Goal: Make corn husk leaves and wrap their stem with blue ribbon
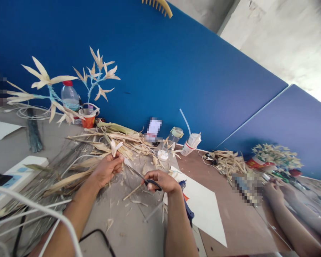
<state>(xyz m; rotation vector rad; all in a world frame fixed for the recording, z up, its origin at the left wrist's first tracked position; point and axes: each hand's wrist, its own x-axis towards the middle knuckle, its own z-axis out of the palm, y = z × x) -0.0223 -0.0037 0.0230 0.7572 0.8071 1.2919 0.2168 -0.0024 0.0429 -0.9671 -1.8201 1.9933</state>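
Observation:
Pinched in the fingers of my left hand [108, 169] is a small pale corn husk flower [116, 147], its petals spread upward. My right hand [160, 181] is closed on a pair of scissors [135, 172] with dark handles. The blades point up and left, their tips close to my left fingers and a pale husk piece there. Behind my left hand lies a pile of dry corn husks [125, 140]. Husk scraps [109, 223] are scattered on the table [133, 232] below my hands.
A white sheet [203, 205] lies under a blue glue gun [188, 210] by my right forearm. At the left are a power strip [18, 182], looping white cables and husk flowers on blue stems [92, 84]. A co-worker's hands [275, 192] are at the right.

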